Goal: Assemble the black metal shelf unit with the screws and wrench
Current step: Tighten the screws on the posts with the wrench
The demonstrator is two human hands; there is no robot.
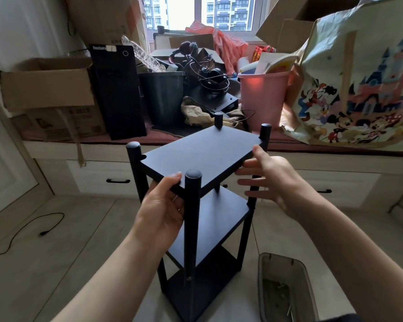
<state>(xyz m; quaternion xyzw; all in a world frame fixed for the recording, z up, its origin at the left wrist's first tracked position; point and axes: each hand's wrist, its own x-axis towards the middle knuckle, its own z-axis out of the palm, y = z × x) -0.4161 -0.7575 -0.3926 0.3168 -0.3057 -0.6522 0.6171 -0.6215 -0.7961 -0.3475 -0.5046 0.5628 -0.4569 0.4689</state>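
Observation:
The black metal shelf unit (203, 149) stands upright on the floor, with three shelves between four round posts. My left hand (163, 210) grips the near edge of the top shelf beside the near post (192, 205), thumb on top and fingers underneath. At the right edge of the top shelf is my right hand (270, 180), its thumb touching the edge and its fingers straight and spread just below the board. A clear plastic tray (265, 282) on the floor at the lower right holds a few screws (283, 290). I cannot make out a wrench.
Behind the shelf runs a low window bench with drawers (116, 180), piled with cardboard boxes (47, 84), a black computer tower (118, 94), a black bin (163, 98), a pink bucket (263, 101) and a large cartoon-print bag (358, 89). A black cable (28, 228) lies on the floor at the left.

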